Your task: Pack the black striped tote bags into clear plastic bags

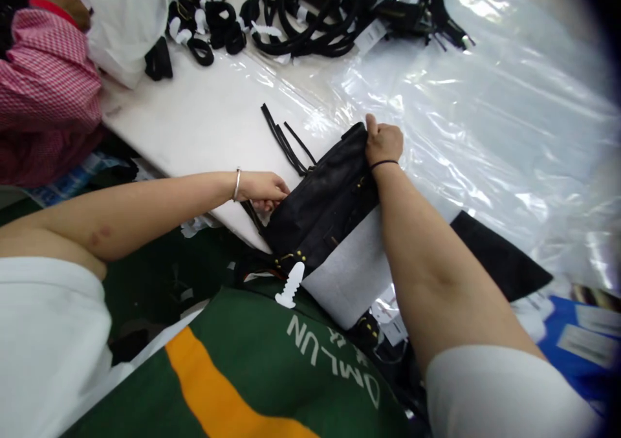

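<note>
A black bag with small gold studs lies across the near edge of the white table. My right hand grips its far end in a closed fist. My left hand, a silver bangle on the wrist, pinches the bag's near left edge. Thin black straps trail from the bag onto the table. A white foam sheet pokes out under the bag, and a white plastic tag hangs at its lower end.
A pile of black straps and bags lies at the table's far side. Clear plastic sheeting covers the right part. A person in a red checked shirt sits at the left beside a white bag. Blue packets lie at the right.
</note>
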